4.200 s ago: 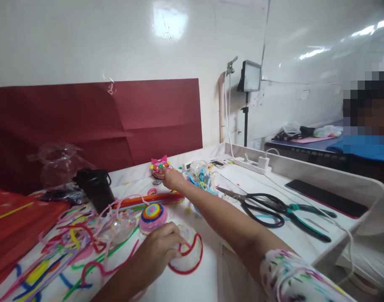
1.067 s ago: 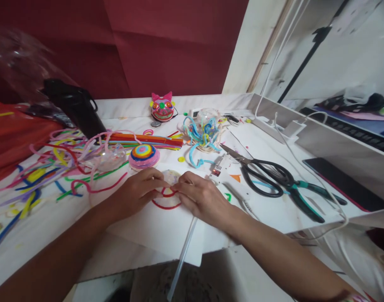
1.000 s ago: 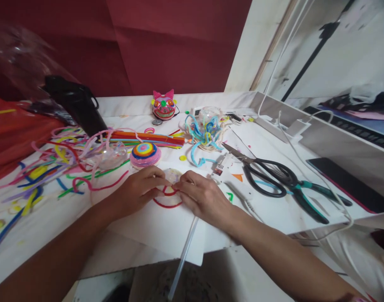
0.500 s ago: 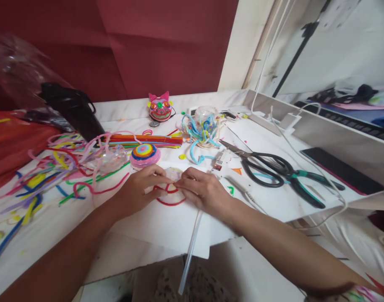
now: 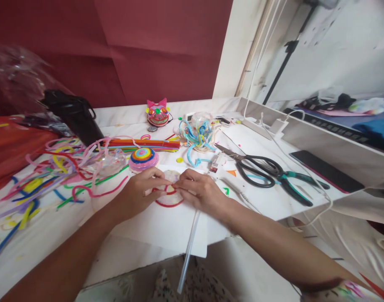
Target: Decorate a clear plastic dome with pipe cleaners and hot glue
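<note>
Disc (image 5: 169,200), round and whitish-clear with a red rim along its near side, lies on a sheet of white paper (image 5: 192,243) close to the near edge of the table, directly between the two hands. The left hand (image 5: 140,191) meets it from the left and the right hand (image 5: 202,192) from the right, so neither arm is clearly nearer. Being round, it has no real long axis; the direction to read is that of the red strand (image 5: 171,193) inside the rim, an arc running left to right across the disc, with the fingertips of both hands gathered at and just beyond it. Both hands are curled, thumbs and forefingers drawn in as if pinching over the disc, tips almost meeting; the fingers cover the spot, so I cannot tell exactly what each one grips. A clear rod (image 5: 188,253) slopes from beside the right hand toward the near left and overhangs the table edge. Just past the left hand sits a striped dome (image 5: 143,159); right of the right hand are a white corded tool (image 5: 232,181) and, farther right, black-handled scissors (image 5: 263,159).
</note>
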The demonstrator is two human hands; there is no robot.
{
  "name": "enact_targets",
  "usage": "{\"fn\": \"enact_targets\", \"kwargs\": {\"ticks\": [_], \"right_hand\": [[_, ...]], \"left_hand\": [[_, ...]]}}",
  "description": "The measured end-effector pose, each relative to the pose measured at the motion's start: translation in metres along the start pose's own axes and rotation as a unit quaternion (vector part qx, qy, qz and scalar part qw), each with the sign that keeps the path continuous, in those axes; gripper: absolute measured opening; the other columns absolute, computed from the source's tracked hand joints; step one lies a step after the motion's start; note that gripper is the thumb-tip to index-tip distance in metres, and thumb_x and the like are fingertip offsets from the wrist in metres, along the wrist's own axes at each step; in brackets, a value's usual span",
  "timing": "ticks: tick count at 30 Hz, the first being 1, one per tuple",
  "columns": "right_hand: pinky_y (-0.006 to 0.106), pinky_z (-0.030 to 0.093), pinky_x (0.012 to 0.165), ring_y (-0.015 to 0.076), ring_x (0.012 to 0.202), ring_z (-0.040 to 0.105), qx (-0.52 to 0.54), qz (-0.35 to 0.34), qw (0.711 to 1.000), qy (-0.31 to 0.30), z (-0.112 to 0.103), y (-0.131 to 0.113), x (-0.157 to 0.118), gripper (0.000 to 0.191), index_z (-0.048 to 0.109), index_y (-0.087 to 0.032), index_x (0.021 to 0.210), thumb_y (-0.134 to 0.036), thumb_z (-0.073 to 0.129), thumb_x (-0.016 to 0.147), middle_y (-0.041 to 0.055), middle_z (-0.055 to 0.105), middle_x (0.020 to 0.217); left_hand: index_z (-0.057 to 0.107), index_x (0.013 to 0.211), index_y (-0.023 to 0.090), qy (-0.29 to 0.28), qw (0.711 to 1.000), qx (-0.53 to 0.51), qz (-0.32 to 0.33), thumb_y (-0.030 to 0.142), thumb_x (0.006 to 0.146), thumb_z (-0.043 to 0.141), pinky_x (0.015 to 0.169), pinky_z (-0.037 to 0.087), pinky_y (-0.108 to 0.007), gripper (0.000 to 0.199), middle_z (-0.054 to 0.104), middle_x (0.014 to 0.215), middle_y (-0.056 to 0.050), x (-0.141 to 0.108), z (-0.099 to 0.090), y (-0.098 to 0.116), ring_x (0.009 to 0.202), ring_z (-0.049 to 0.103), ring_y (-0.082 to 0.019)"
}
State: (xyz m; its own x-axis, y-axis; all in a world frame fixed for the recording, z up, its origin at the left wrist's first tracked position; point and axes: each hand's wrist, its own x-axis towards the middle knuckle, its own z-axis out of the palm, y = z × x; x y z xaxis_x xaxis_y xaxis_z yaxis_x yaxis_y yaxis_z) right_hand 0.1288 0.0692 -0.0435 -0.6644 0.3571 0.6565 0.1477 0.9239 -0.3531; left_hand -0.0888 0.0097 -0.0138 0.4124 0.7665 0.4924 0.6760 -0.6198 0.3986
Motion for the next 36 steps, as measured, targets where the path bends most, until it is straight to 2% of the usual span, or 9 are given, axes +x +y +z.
{"fn": "enact_targets", "kwargs": {"ticks": [4,13,21,25,28,32,36], "right_hand": [[0.023,0.05,0.067,0.0134,0.078,0.063,0.005,0.003,1.0,0.003,0.001,0.0,0.0,0.021,0.069,-0.016,0.101,-0.019,0.05,0.094,0.0074,0.063,0.091],[0.024,0.05,0.066,0.0134,0.078,0.062,0.014,0.011,1.0,0.002,-0.001,-0.002,0.0,0.019,0.068,-0.018,0.101,-0.019,0.051,0.093,0.0066,0.064,0.091],[0.027,0.052,0.068,0.0149,0.077,0.062,0.022,0.009,1.0,0.01,-0.005,-0.002,0.002,0.017,0.067,-0.015,0.1,-0.019,0.052,0.092,0.0076,0.064,0.09],[0.031,0.054,0.075,0.0179,0.086,0.064,0.009,0.007,1.0,0.023,-0.025,-0.009,0.002,0.018,0.065,-0.015,0.104,-0.02,0.051,0.094,0.0098,0.066,0.096],[0.032,0.054,0.073,0.0182,0.085,0.065,-0.035,0.019,0.998,0.043,-0.048,-0.018,-0.006,0.018,0.065,-0.018,0.103,-0.02,0.05,0.094,0.0087,0.067,0.093],[0.031,0.054,0.071,0.0193,0.084,0.066,-0.115,0.053,0.99,0.062,-0.075,-0.022,-0.033,0.018,0.067,-0.019,0.101,-0.018,0.051,0.093,0.0086,0.068,0.093],[0.029,0.052,0.065,0.0178,0.077,0.065,-0.177,0.111,0.975,0.073,-0.098,-0.013,-0.064,0.016,0.068,-0.02,0.095,-0.018,0.052,0.092,0.0068,0.069,0.087]], "left_hand": [[0.073,0.099,0.022,0.004,1.0,0.001,-0.025,0.015,0.084,0.058,0.072,0.05,-0.027,0.022,0.063,0.094,-0.005,0.0,0.0,0.003,0.081,0.061,-0.015],[0.073,0.098,0.02,0.012,0.999,0.004,-0.035,0.013,0.083,0.058,0.072,0.05,-0.026,0.023,0.063,0.094,-0.005,0.0,0.002,0.006,0.079,0.061,-0.015],[0.073,0.096,0.021,0.019,0.999,-0.002,-0.045,0.015,0.083,0.057,0.069,0.05,-0.026,0.022,0.063,0.092,-0.004,0.001,0.002,0.008,0.076,0.06,-0.013],[0.074,0.095,0.02,0.015,0.999,-0.005,-0.047,0.017,0.083,0.058,0.071,0.051,-0.026,0.02,0.064,0.09,-0.004,0.002,0.001,0.009,0.078,0.06,-0.014],[0.074,0.092,0.02,0.017,0.998,-0.006,-0.056,0.019,0.082,0.059,0.071,0.052,-0.027,0.018,0.064,0.092,-0.005,0.003,0.001,0.008,0.078,0.061,-0.015],[0.074,0.095,0.02,0.012,0.998,-0.005,-0.053,0.019,0.082,0.057,0.071,0.052,-0.028,0.021,0.064,0.094,-0.006,0.002,0.001,0.006,0.08,0.063,-0.016],[0.073,0.096,0.022,0.015,0.999,0.012,-0.046,0.018,0.084,0.055,0.074,0.052,-0.027,0.022,0.064,0.096,-0.004,0.002,0.0,0.005,0.086,0.064,-0.017]]}}
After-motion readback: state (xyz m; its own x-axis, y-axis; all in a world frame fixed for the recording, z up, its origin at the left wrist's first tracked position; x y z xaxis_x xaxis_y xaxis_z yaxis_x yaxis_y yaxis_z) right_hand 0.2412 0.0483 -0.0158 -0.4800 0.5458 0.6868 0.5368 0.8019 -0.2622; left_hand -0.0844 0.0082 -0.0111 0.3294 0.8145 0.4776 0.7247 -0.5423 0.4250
